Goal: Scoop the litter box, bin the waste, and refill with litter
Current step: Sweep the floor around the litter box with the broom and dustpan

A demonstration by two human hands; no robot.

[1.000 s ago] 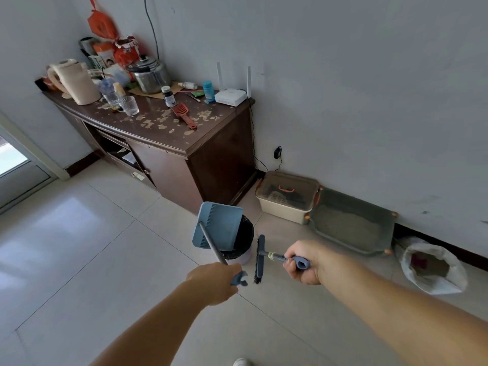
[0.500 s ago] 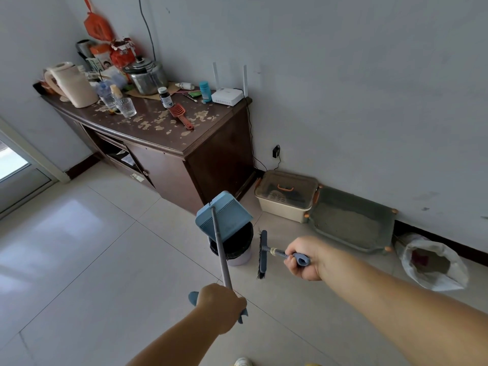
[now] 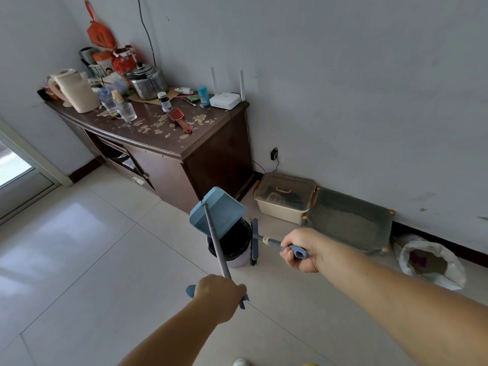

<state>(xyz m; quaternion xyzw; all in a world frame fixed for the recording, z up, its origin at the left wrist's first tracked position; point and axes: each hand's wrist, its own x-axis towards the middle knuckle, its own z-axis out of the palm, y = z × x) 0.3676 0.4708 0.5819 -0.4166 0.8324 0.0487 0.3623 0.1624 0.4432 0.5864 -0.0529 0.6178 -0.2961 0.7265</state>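
The litter box (image 3: 348,223) lies against the wall at two o'clock, with the open sack of litter (image 3: 433,262) at three o'clock. The bin (image 3: 232,247) stands at centre, the blue dustpan (image 3: 219,210) tipped over its mouth at twelve o'clock of it. The left hand (image 3: 219,294) grips the dustpan's long handle; the right hand (image 3: 301,249) grips the brush (image 3: 254,241), just right of the bin. This looks like the binning step. Next, probably tilt the pan further so the waste slides in, then refill.
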